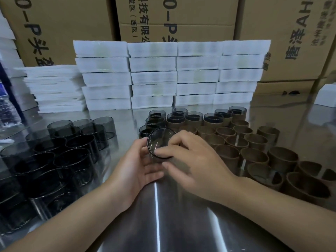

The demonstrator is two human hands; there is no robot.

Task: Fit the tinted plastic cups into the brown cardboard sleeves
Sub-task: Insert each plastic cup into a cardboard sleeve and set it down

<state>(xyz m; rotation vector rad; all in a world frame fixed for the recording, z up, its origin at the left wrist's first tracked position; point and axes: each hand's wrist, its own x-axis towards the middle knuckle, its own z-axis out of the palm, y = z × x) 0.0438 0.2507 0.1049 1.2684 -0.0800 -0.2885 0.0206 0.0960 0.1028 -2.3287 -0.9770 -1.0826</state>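
A tinted plastic cup [160, 140] is held between both hands at the table's centre, its round base facing me. My left hand [138, 168] cups it from below and the left, fingers curled round its wall. My right hand [189, 157] grips its right side, with fingertips lying across the rim. Whether a sleeve surrounds this cup is hidden by the hands. Several loose tinted cups [60, 157] crowd the left of the table. Several empty brown cardboard sleeves [254, 157] stand on the right. Behind the hands, several sleeves with cups fitted [192, 118] stand in rows.
The steel table [163, 215] is reflective. Stacks of white flat packs [163, 75] form a wall at the back, with large cardboard cartons [174, 17] behind. A small white box [327, 95] sits far right. A crinkled plastic bottle [9, 113] is at the left edge.
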